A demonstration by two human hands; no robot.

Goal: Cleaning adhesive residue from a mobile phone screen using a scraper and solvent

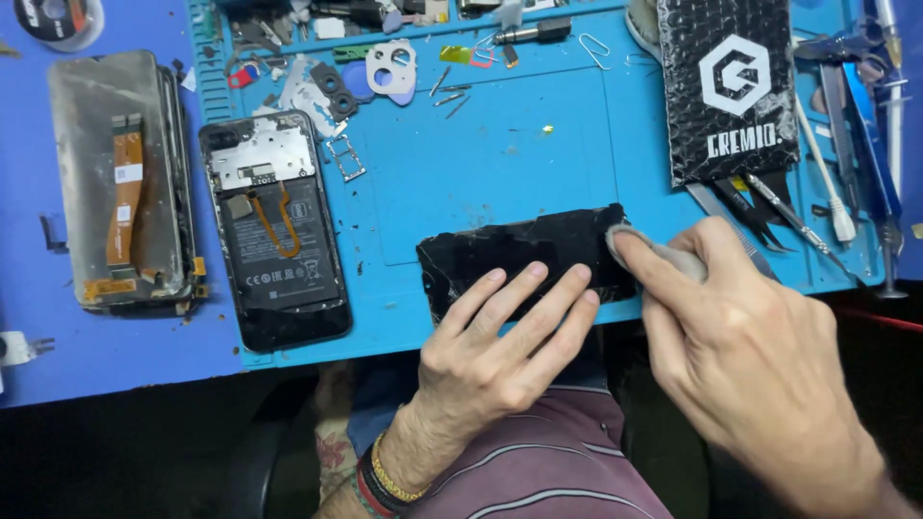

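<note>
While lying flat near the front edge of the blue work mat point(519, 144), the black phone back cover point(524, 252) is pinned and wiped at the same time. Held down by the left hand point(500, 356), fingers spread flat over its lower middle part, palm hanging past the mat edge. Rubbed at its right end by a small grey cloth point(654, 252), pinched under the fingertips of the right hand point(760, 356), closed on the cloth. Hands near each other but not touching.

To the left of the cover, on the same mat, an opened phone point(276, 231) with battery and an orange flex cable showing. Further left, on the blue table surface, a detached screen assembly point(120, 183) lying face down with its own orange ribbon. Behind the cover, a black bubble-wrap pouch point(731, 86) at the back right. Beside the pouch, tweezers point(769, 216) and a white cotton swab point(827, 183). Along the back edge, small screws, a camera frame piece point(389, 69) and other loose parts. At the bottom, a striped shirt point(548, 461) and bracelets point(385, 481) on the left wrist.
</note>
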